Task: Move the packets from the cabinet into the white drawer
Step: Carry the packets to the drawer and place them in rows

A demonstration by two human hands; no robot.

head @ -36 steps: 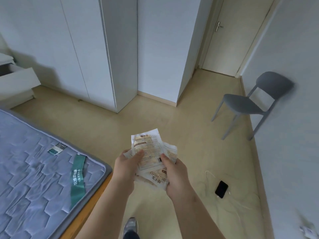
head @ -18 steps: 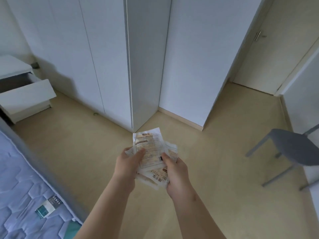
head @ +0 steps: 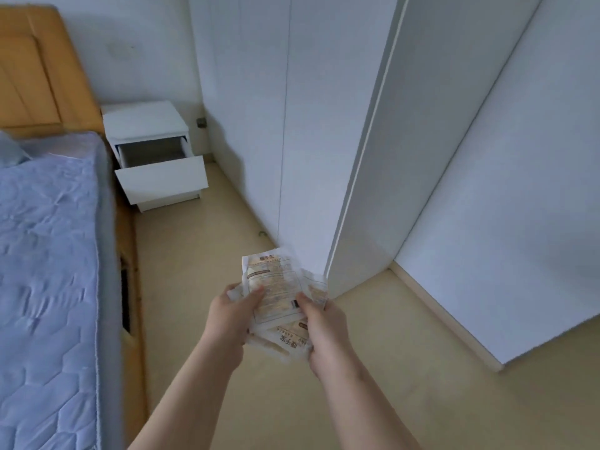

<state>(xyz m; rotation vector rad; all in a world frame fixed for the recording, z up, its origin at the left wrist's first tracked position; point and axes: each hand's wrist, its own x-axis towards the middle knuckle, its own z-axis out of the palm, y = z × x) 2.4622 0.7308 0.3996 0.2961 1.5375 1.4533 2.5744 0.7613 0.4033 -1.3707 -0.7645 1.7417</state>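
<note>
Packets (head: 276, 289) sit in a loose, fanned stack just below the middle of the frame, carried over the beige floor (head: 422, 401) in both hands. The left hand (head: 231, 316) grips the stack's left edge, thumb pressed on the top packet's printed face, fingers curled underneath. The right hand (head: 324, 334) clamps the right edge the same way, its thumb beside a small dark barcode. The top packet is white with tan print, and another pokes out below it toward the wrists.

Up in the upper left, well apart from the packets, the white drawer (head: 160, 181) stands pulled out of a white nightstand (head: 144, 120). Its inside shows only grey shadow, so I cannot tell what it holds. The nightstand sits between a bed with a blue quilted mattress (head: 48, 254) and the tall white cabinet (head: 259, 125), whose visible doors are closed.
</note>
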